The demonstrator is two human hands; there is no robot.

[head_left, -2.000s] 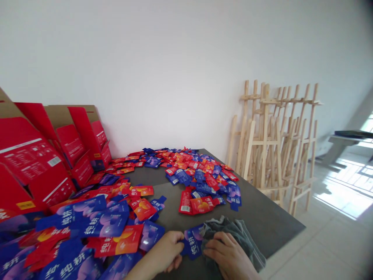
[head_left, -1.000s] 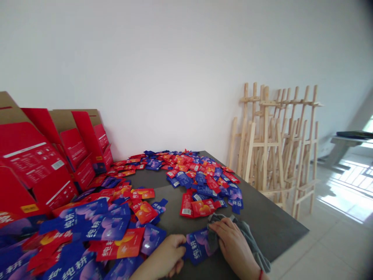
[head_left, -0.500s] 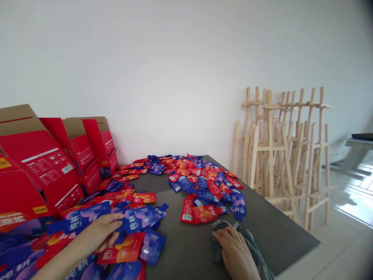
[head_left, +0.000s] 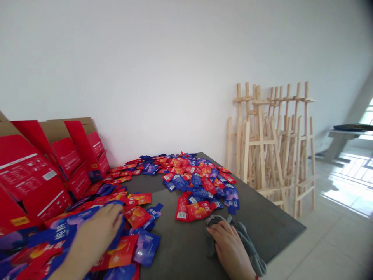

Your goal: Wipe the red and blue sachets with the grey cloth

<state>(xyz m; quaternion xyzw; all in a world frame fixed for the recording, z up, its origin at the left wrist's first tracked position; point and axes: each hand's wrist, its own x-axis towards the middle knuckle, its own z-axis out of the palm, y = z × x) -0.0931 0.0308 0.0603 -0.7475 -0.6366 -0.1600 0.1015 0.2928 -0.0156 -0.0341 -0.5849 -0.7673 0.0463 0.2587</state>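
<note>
My left hand (head_left: pixel 100 227), smeared by motion, is closed on a blue pouch (head_left: pixel 119 233) that shows below and beside its fingers. Under and around this hand lies a heap of blue and red pouches, among them a red pouch (head_left: pixel 136 216) and a blue one (head_left: pixel 146 247) on the heap's right side. On the dark table (head_left: pixel 177 249), my right hand (head_left: pixel 230 245) presses on a crumpled grey-green cloth (head_left: pixel 250 245), with its fingers curled over it. Just beyond the cloth lies a red pouch (head_left: pixel 199 210) with an orange fruit picture.
Open red cartons (head_left: pixel 70 155) stand along the left side. A wide pile of red and blue pouches (head_left: pixel 201 175) covers the far part of the table. Wooden easels (head_left: pixel 259 147) lean beyond the right edge, before a white wall (head_left: pixel 163 77).
My left hand has drawn the blue pouch back toward the left, uncovering a red one beneath. My right hand stays on the cloth. The view has turned slightly right.
</note>
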